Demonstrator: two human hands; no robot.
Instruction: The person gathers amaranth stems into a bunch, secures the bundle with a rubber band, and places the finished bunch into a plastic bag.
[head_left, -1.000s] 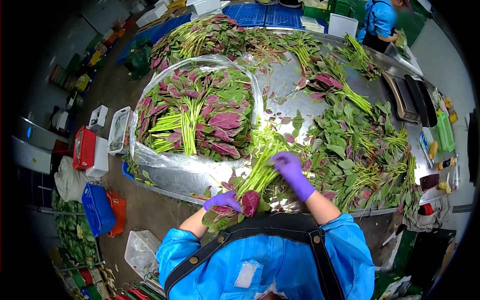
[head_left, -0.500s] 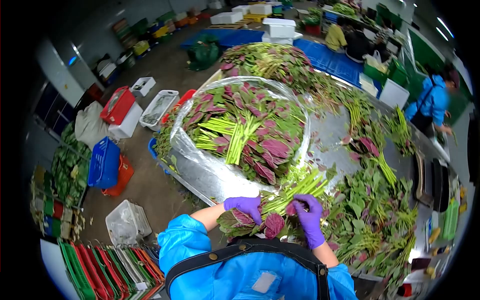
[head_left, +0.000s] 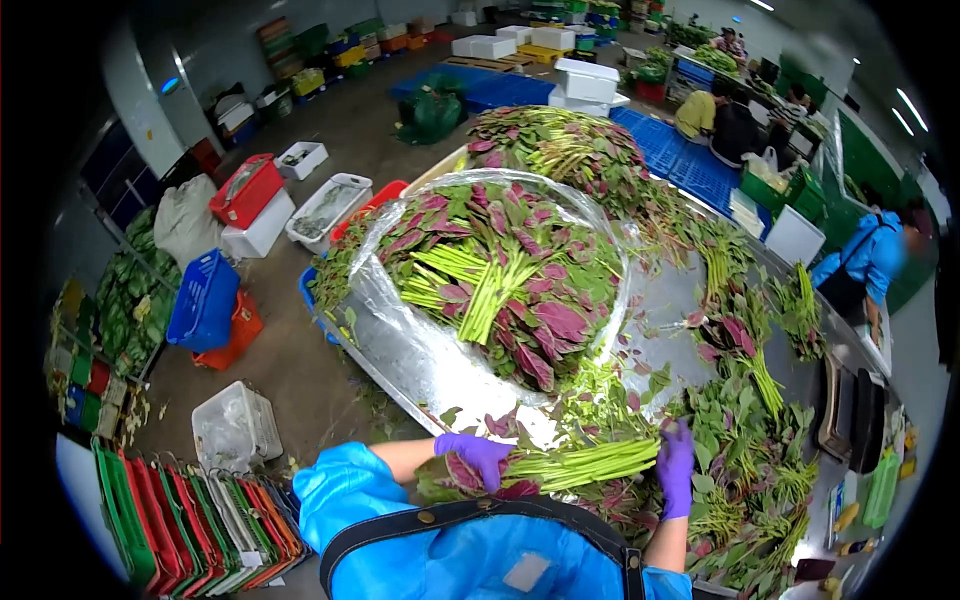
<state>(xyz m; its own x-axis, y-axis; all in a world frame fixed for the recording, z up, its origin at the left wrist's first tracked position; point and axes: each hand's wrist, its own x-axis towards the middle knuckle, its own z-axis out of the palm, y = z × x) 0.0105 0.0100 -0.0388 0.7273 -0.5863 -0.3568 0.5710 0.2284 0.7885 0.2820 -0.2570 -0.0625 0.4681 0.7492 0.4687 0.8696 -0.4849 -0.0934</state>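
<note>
A bunch of amaranth (head_left: 590, 464), with green stems and purple-green leaves, lies level across my front, its leaves to the left. My left hand (head_left: 478, 457), in a purple glove, is closed round the leafy end. My right hand (head_left: 676, 470), also gloved, is upright at the cut stem ends, touching or nearly touching them, its fingers stretched upward. Beyond the bunch, a clear plastic bag (head_left: 385, 308) stands open on the metal table (head_left: 668, 292), filled with amaranth bunches (head_left: 490, 290). Loose amaranth (head_left: 745, 480) covers the table by my right hand.
A large amaranth heap (head_left: 560, 140) is at the table's far end. On the floor to the left are a blue basket (head_left: 203, 300), a clear bin (head_left: 237, 428) and stacked coloured crates (head_left: 190, 520). A co-worker in blue (head_left: 865, 260) is at the right.
The bunch has turned from slanting to level, stems pointing right. My right hand has moved from around the stems to their ends, rightward and down. My left hand keeps its hold, slightly lower.
</note>
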